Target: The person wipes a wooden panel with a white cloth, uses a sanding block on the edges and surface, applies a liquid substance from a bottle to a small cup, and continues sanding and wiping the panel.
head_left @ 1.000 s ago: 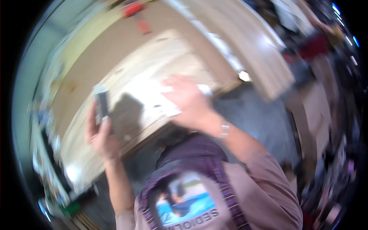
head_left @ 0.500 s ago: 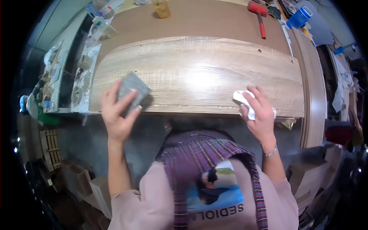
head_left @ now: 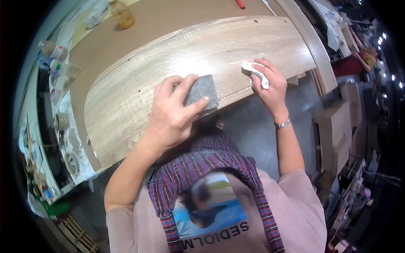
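Observation:
A wood-grain board point(head_left: 139, 71) with a few small holes lies on the table in front of me. My left hand point(head_left: 171, 111) grips a grey scouring pad point(head_left: 205, 89) and presses it flat on the board close to its near edge. Farther right, my right hand point(head_left: 272, 86) is closed round a crumpled white cloth point(head_left: 262, 79), at the board's near side. Part of the cloth is hidden under the fingers.
Stacked long boards point(head_left: 314, 48) flank the table on the right, with cartons point(head_left: 333, 126) below. A bottle of yellowish liquid point(head_left: 122, 14), clear plastic bottles point(head_left: 55, 50) and a tape roll point(head_left: 72, 163) stand left. Another person point(head_left: 358, 61) is far right.
My left hand has slid the scouring pad rightward along the board, toward my right hand. The whole view has turned, so the board appears tilted. Both hands keep their hold.

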Demonstrator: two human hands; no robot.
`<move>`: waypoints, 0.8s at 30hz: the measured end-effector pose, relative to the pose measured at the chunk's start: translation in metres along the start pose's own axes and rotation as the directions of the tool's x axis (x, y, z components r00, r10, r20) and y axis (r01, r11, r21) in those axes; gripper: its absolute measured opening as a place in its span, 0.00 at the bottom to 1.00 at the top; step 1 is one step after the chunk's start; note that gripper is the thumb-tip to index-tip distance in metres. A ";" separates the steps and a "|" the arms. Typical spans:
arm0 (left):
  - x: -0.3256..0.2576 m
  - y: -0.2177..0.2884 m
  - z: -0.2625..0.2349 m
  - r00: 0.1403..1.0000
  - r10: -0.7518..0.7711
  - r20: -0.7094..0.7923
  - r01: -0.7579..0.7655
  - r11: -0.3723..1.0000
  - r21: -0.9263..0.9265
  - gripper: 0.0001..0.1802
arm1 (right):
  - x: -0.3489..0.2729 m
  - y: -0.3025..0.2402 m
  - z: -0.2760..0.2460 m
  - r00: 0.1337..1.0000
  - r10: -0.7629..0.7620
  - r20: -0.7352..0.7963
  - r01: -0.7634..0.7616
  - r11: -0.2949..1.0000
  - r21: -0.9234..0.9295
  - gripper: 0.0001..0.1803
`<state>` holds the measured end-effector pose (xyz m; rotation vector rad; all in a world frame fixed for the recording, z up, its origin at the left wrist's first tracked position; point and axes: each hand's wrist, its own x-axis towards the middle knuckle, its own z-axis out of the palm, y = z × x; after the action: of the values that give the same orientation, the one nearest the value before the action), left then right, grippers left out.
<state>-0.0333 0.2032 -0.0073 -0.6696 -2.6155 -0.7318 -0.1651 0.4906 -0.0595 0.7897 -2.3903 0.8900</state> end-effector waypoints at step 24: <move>0.216 0.069 0.157 0.980 0.200 0.011 -0.200 0.980 -0.016 0.28 | -0.056 0.096 -0.112 0.900 0.436 -0.016 -0.436 0.900 -0.016 0.34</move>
<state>-0.2066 0.4175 -0.0123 -0.9290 -2.5084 -0.6882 -0.1621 0.6484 -0.0576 0.2322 -2.6082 1.0306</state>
